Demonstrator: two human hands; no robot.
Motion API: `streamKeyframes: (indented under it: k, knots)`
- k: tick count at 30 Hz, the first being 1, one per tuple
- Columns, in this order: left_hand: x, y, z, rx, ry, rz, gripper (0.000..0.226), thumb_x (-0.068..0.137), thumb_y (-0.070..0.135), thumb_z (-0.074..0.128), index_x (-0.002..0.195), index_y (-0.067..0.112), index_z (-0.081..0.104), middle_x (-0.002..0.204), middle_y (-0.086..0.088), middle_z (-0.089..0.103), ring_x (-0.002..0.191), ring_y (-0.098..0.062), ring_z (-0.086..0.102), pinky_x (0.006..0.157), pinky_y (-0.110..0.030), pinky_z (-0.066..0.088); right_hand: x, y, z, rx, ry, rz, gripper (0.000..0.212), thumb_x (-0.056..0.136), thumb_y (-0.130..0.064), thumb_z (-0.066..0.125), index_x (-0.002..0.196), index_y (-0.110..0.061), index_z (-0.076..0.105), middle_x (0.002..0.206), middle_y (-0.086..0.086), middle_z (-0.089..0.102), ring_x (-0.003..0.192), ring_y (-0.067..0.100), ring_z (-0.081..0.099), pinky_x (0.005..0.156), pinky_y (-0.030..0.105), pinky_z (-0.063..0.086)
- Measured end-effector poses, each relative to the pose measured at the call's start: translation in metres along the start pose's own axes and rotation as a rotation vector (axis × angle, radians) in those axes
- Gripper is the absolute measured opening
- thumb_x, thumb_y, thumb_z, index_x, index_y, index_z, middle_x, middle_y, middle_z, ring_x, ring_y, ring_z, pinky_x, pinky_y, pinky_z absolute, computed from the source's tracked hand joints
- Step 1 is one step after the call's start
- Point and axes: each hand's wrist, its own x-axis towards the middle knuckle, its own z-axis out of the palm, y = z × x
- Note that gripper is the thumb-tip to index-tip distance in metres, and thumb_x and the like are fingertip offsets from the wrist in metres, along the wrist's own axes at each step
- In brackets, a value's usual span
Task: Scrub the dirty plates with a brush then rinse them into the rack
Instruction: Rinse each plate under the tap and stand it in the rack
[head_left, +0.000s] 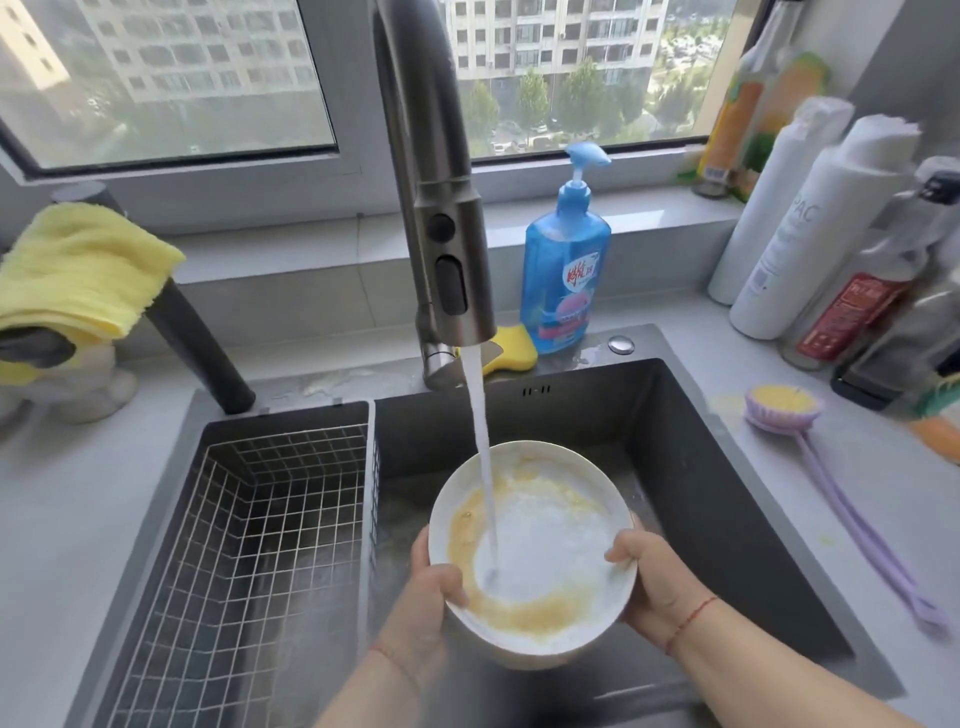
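Observation:
A white plate (550, 540) smeared with yellow residue is held over the dark sink (727, 467), tilted toward me. Water from the steel faucet (441, 218) streams onto its middle. My left hand (426, 597) grips the plate's left rim, thumb on the inside. My right hand (649, 577) grips the right rim the same way. The purple long-handled brush (810, 431) with yellow bristles lies on the counter to the right of the sink, apart from both hands. The wire rack (260, 545) sits empty in the left part of the sink.
A blue soap pump bottle (566, 260) and a yellow sponge (511, 353) stand behind the sink. Several bottles (810, 234) crowd the right back corner. A yellow cloth (78, 265) hangs over a dark spout at the left.

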Motion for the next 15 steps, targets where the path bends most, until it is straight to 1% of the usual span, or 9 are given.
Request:
streamKeyframes:
  k: [3, 6, 7, 10, 12, 13, 15]
  knots:
    - [0.007, -0.016, -0.001, -0.025, 0.074, -0.025, 0.093, 0.033, 0.0, 0.049, 0.12, 0.032, 0.059, 0.124, -0.015, 0.065, 0.116, -0.047, 0.055, 0.091, -0.071, 0.046, 0.014, 0.008, -0.009, 0.004, -0.021, 0.032, 0.084, 0.048, -0.007, 0.044, 0.129, -0.032, 0.047, 0.126, 0.018, 0.057, 0.111, 0.049, 0.053, 0.076, 0.067, 0.049]
    - [0.015, -0.024, -0.003, -0.023, 0.119, -0.05, 0.092, 0.034, -0.001, 0.047, 0.119, 0.033, 0.058, 0.125, -0.017, 0.063, 0.116, -0.048, 0.055, 0.094, -0.072, 0.044, 0.028, 0.015, -0.017, -0.003, -0.031, 0.083, 0.088, 0.045, -0.005, 0.042, 0.129, -0.032, 0.048, 0.125, 0.018, 0.058, 0.11, 0.05, 0.053, 0.076, 0.07, 0.047]
    - [0.019, -0.026, -0.005, -0.024, 0.127, -0.063, 0.094, 0.034, -0.002, 0.047, 0.12, 0.034, 0.057, 0.125, -0.017, 0.064, 0.116, -0.048, 0.055, 0.094, -0.072, 0.043, 0.033, 0.016, -0.019, -0.005, -0.03, 0.105, 0.089, 0.045, -0.004, 0.042, 0.13, -0.031, 0.049, 0.122, 0.019, 0.06, 0.109, 0.05, 0.054, 0.074, 0.068, 0.048]
    - [0.027, -0.034, -0.009, -0.001, 0.153, -0.095, 0.1, 0.034, -0.002, 0.047, 0.126, 0.035, 0.054, 0.125, -0.017, 0.063, 0.116, -0.048, 0.055, 0.092, -0.073, 0.045, 0.043, 0.019, -0.024, -0.04, -0.034, 0.178, 0.092, 0.043, -0.003, 0.041, 0.133, -0.024, 0.049, 0.117, 0.019, 0.063, 0.103, 0.047, 0.058, 0.069, 0.056, 0.052]
    - [0.029, -0.039, -0.01, -0.009, 0.172, -0.114, 0.098, 0.035, -0.004, 0.046, 0.124, 0.037, 0.054, 0.125, -0.016, 0.062, 0.116, -0.049, 0.053, 0.091, -0.073, 0.044, 0.046, 0.02, -0.027, -0.054, -0.024, 0.203, 0.093, 0.042, -0.002, 0.04, 0.133, -0.023, 0.048, 0.115, 0.019, 0.063, 0.101, 0.046, 0.058, 0.067, 0.053, 0.053]
    - [0.03, -0.041, -0.011, -0.017, 0.174, -0.125, 0.098, 0.035, -0.005, 0.046, 0.123, 0.037, 0.054, 0.125, -0.016, 0.061, 0.116, -0.049, 0.053, 0.091, -0.073, 0.044, 0.049, 0.021, -0.029, -0.049, -0.014, 0.205, 0.092, 0.042, -0.001, 0.039, 0.131, -0.025, 0.049, 0.114, 0.018, 0.063, 0.1, 0.046, 0.058, 0.067, 0.053, 0.053]
    - [0.033, -0.046, -0.014, -0.013, 0.175, -0.149, 0.1, 0.035, -0.005, 0.046, 0.125, 0.038, 0.053, 0.126, -0.016, 0.061, 0.117, -0.05, 0.052, 0.091, -0.073, 0.044, 0.052, 0.025, -0.033, -0.065, 0.0, 0.217, 0.093, 0.042, -0.001, 0.039, 0.131, -0.025, 0.049, 0.117, 0.019, 0.062, 0.103, 0.048, 0.057, 0.072, 0.056, 0.052]
